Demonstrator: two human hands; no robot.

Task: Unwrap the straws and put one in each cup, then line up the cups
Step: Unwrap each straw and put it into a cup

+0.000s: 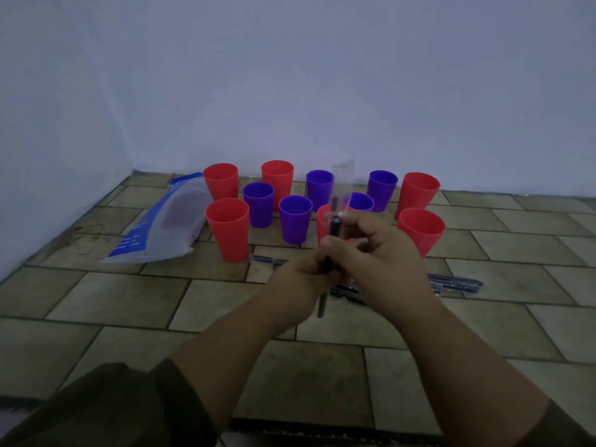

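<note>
Several red cups [227, 228] and purple cups [294, 218] stand loosely grouped on the tiled floor near the wall, none holding a straw. My left hand [306, 275] grips a black straw [329, 253] held nearly upright in front of them. My right hand [375, 253] pinches the straw's top, where a clear wrapper [341, 185] sticks up, blurred. More wrapped straws [458, 283] lie flat on the floor behind my hands. One red cup is partly hidden by my right hand.
A clear plastic bag with blue print [164, 224] lies to the left of the cups. The white wall meets the floor just behind the cups and along the left side. My dark sleeves fill the bottom corners.
</note>
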